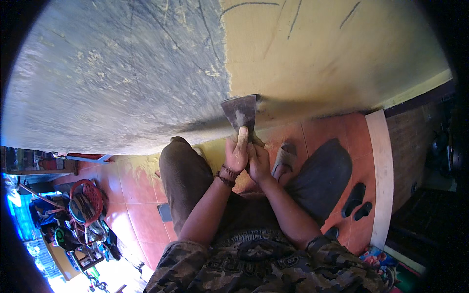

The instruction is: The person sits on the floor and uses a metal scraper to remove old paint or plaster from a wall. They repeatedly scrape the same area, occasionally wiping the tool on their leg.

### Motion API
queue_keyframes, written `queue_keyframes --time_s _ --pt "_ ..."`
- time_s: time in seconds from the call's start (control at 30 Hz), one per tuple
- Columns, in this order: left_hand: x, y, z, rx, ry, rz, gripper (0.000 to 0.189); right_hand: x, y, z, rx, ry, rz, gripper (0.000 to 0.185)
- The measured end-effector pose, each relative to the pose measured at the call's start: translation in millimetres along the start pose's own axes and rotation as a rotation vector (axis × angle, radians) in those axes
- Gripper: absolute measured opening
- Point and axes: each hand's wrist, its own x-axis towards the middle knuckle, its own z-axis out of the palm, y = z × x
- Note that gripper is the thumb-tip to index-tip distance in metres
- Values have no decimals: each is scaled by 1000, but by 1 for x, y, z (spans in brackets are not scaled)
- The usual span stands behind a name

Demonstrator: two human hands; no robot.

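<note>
Both of my hands are closed around the handle of a wide, flat-bladed scraper [240,110]. My left hand [237,152], with a dark beaded bracelet at the wrist, lays its thumb along the tool near the blade. Pressed beside it, slightly lower, is my right hand [259,161]. The handle is mostly hidden by my fingers. The blade's edge meets the wall near the line between its scraped grey surface [146,73] and its yellow paint [322,47]. Dark pencil-like strokes cross parts of the wall.
Yellow dust [141,175] lies over the red floor tiles [143,219]. Slippers [354,199] rest on the right, before a pale threshold strip [381,175]. On the left stand a red woven basket-like seat [86,201] and a cluttered shelf [40,164]. My knees are spread below the wall.
</note>
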Motion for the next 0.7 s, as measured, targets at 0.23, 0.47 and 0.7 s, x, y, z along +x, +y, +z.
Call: queue_keyframes --time_s 0.23,0.47,0.7 --pt "-6 -9 -1 6 0 -122 67 -1 0 -6 -139 -50 86 43" --pt "-3 -16 -3 30 66 -50 63 3 -11 0 -72 -51 5 43" --pt "-1 -24 1 -72 125 -31 50 2 -17 1 -72 -52 3 43"
